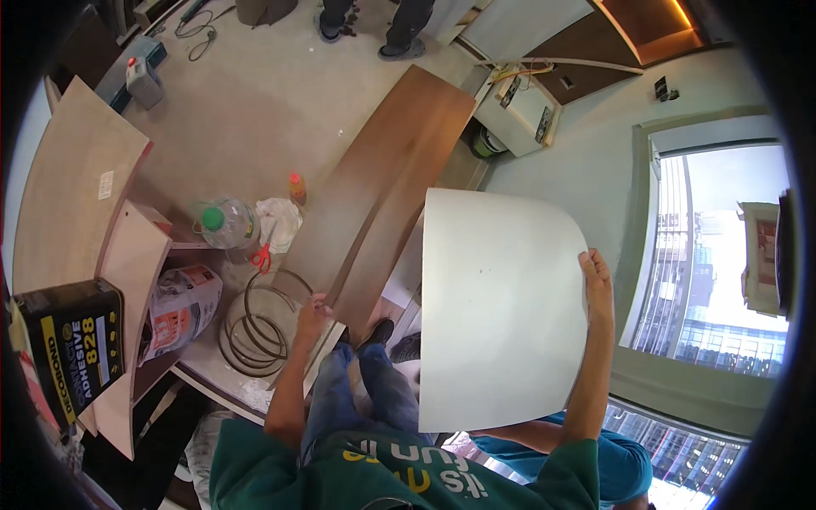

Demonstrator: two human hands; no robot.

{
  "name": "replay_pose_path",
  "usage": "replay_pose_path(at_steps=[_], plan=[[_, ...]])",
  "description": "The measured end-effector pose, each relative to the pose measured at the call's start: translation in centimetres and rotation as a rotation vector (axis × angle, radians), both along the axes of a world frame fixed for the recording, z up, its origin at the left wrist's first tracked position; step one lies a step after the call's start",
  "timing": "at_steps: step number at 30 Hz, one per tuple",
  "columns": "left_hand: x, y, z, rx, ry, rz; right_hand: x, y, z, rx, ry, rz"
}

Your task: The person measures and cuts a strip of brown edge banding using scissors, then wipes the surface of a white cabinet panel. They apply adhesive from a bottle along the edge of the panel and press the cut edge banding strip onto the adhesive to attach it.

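Note:
My right hand [597, 270] grips the right edge of a large white sheet [501, 310], which bows upward and hides what lies beneath it. Farther left, my left hand [314, 313] has its fingers curled at the near edge of a long brown wood-grain sheet [374, 183]. That sheet stretches away across the floor, with a raised fold along its length. A coil of thin brown strip [248, 336] lies just left of my left hand, its upper loop passing close to the fingers. Red-handled scissors [262, 257] rest beyond the coil.
A clear jug with a green cap [225, 223], a white cloth [279, 223] and an orange bottle [297, 187] stand left of the brown sheet. Curved wooden panels [76, 183] and a black can [72, 348] crowd the left. Another person's teal sleeve [625, 467] shows at lower right.

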State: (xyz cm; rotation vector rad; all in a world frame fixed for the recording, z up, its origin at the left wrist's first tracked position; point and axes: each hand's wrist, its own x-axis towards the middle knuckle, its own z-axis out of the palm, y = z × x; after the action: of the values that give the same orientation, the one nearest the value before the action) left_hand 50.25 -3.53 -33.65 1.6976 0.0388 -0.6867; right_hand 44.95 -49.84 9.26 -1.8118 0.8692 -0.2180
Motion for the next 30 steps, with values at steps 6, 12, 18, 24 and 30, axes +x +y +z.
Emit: replay_pose_path(at_steps=[6,12,18,24,30], plan=[[1.2,1.9,1.3,-0.202,0.218,0.069,3.0,0.4,11.1,-0.244,0.094,-0.164],[0.7,3.7,4.6,-0.339,0.270,0.106,5.3,-1.1,19.6,-0.131,-0.159,-0.123],[-0.2,5.6,7.5,-0.404,0.284,0.143,6.9,-2.4,22.2,0.024,-0.379,-0.001],[-1.4,8.8,12.2,-0.414,0.245,0.158,6.2,-1.5,16.0,-0.071,-0.395,-0.121],[-3.0,12.7,18.4,-0.318,0.267,0.186,1.2,-0.1,-6.1,-0.363,-0.173,-0.196]])
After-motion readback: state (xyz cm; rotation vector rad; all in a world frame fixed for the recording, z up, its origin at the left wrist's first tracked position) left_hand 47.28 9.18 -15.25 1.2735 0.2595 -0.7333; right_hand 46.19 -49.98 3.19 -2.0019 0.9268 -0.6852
